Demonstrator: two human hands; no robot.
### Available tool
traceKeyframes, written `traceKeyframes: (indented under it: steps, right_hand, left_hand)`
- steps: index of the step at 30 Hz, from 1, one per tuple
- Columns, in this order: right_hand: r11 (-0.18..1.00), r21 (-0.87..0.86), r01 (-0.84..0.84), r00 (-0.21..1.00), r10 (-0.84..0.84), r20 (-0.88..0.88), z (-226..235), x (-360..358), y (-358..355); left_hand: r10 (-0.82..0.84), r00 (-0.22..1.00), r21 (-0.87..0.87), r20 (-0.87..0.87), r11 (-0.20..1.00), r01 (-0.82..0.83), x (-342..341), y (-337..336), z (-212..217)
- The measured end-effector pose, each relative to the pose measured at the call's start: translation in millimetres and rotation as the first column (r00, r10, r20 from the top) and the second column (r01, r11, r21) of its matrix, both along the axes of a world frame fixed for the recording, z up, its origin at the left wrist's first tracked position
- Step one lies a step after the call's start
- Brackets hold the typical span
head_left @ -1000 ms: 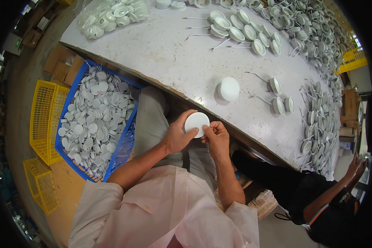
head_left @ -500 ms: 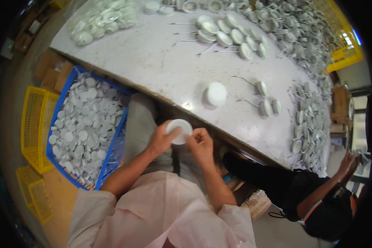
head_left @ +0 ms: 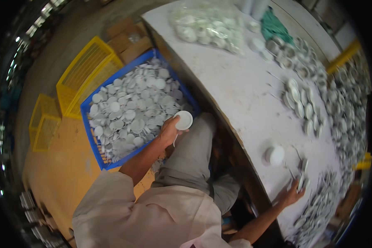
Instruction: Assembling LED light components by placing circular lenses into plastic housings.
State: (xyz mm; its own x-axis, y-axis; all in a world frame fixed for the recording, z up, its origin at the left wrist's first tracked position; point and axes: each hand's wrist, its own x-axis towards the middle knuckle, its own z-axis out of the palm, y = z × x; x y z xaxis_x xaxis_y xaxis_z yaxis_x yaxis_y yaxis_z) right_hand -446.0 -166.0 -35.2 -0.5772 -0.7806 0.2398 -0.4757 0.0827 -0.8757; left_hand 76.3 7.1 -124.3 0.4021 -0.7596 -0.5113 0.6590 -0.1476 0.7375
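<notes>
Head view: a seated person seen from above, arms spread between a floor crate and a white worktable point(head_left: 235, 82).
Left hand: the left hand point(head_left: 169, 131) is closed around a round white cap point(head_left: 183, 120), gripped at its rim with the open face up, right above the near edge of the blue crate point(head_left: 96, 142).
Blue crate: on the floor at the person's left, heaped with the same white caps, low and close enough to reach while seated.
Right hand: the right hand point(head_left: 292, 194) rests on the table edge, fingers spread over small metal-and-white parts point(head_left: 302, 175); I cannot tell whether it grips one.
Table: a lone white cap point(head_left: 275, 155) stands just beyond that hand; bagged caps point(head_left: 208, 27) lie at the far end.
Yellow crates: two yellow crates point(head_left: 84, 74) stand beyond the blue one.
</notes>
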Motion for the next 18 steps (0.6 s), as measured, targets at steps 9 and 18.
traceKeyframes:
  steps: [9, 18]
  right_hand:
    - [0.996, 0.066, 0.053, 0.986, -0.042, -0.160, -3.9, 18.3, -3.8]
    - [0.980, 0.104, 0.171, 0.984, -0.166, -0.060, 19.8, 30.9, 54.3]
  left_hand:
    - [0.192, 0.978, 0.208, 0.080, 0.956, -0.205, 142.1, 20.3, -102.8]
    - [0.275, 0.833, 0.303, 0.479, 0.839, -0.451, 284.4, -17.9, -103.1]
